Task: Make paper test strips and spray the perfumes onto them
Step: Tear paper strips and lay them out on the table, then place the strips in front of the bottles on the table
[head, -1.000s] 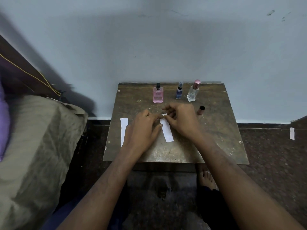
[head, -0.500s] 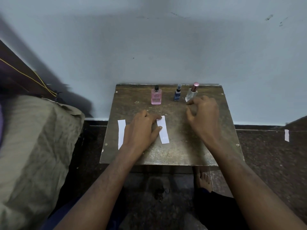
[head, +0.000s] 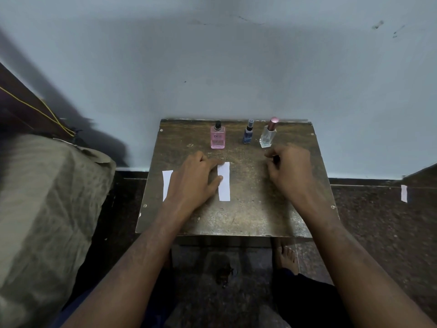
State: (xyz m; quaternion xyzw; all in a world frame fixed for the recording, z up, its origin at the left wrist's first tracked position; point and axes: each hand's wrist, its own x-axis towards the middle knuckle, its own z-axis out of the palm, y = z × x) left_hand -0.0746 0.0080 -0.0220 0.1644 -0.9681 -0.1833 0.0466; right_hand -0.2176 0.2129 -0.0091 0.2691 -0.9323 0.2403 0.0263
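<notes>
Pinning the strip flat, left hand keeps straight fingers on its 12 o'clock end. Right hand, fingers curled around something small and dark, sits nearest the clear bottle at its 11 o'clock.

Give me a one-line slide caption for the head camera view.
Left hand pressing a paper strip on the table, right hand nearing three perfume bottles.

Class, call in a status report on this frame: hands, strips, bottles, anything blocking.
Left hand flat, fingers on middle strip. Right hand curled near clear bottle, apparently pinching something small and dark. Pink bottle and blue bottle upright, untouched. Nothing blocking.
</notes>
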